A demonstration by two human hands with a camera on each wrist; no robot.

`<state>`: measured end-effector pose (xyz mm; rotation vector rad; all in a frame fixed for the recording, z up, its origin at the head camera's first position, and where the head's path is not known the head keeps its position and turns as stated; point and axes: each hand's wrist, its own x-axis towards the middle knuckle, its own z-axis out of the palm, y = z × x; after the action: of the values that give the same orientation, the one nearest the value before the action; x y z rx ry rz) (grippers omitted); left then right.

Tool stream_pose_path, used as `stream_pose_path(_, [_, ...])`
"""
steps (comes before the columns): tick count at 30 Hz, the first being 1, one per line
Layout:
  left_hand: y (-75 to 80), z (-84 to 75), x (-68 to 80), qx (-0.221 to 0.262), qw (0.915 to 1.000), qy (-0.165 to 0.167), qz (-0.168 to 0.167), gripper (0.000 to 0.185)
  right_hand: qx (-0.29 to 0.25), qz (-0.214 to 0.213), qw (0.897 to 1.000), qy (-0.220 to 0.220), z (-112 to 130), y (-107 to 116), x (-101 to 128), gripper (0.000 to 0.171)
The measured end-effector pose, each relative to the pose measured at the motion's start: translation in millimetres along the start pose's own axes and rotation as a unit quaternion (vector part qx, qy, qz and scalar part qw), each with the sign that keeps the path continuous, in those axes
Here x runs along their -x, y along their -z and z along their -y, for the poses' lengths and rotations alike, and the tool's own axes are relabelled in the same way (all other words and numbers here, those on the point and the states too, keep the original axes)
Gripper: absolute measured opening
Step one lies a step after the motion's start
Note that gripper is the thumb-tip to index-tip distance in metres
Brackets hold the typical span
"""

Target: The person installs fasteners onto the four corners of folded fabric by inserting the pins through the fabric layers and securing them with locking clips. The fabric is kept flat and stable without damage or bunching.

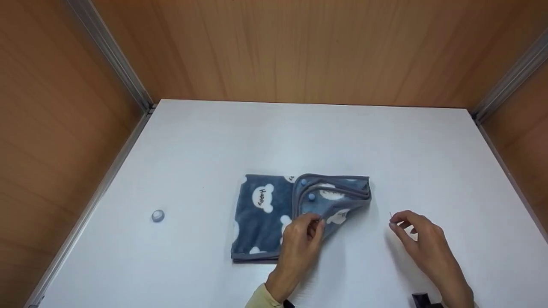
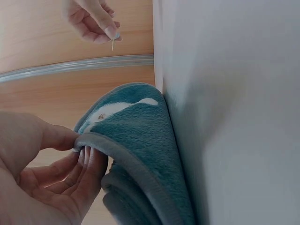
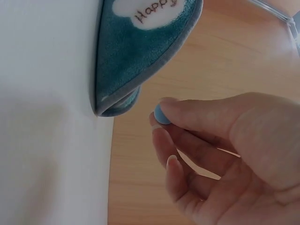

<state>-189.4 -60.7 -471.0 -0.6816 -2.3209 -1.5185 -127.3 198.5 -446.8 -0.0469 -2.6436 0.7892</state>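
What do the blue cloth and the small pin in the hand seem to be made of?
The blue cloth looks like soft fleece, fuzzy and matte, with a stitched grey edge. The pin seems to have a thin metal shaft and a smooth blue head, probably plastic.

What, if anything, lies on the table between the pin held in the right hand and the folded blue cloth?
Nothing visible does. The right hand pinches a blue-headed pin just off the right edge of the cloth, with only bare white table between them. The left hand pinches the cloth's near edge, to the left of that gap.
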Motion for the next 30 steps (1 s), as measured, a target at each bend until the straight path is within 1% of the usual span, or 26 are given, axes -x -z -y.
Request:
stream_pose_path(6, [0.9,-0.9,0.2,-0.005,1.0,0.001,0.005,0.003,-0.011,-0.021,0.998,0.059,7.5,-6.8,0.5,0.025])
stream_pose_path(15, [1.2,-1.6,0.6,0.002,0.9999,-0.006,0.016,0.005,-0.017,-0.031,0.993,0.108,14.5,-15.8,-2.5,0.034])
stream_pose_path(20, [0.7,-2.2,1.2,-0.005,0.9997,-0.017,0.016,0.007,-0.034,-0.026,0.988,0.145,17.5,-20.0,-5.0,0.036])
stream_pose_path(27, [0.5,-1.6,1.0,0.003,0.9995,-0.011,0.031,0.008,-0.032,-0.006,0.987,0.16,25.3,-26.0,-7.9,0.038])
stream_pose_path(30, [0.6,-1.2,1.4,0.003,0.9993,-0.009,0.036,0.008,-0.037,-0.001,0.983,0.18,28.1,-28.4,-9.5,0.039])
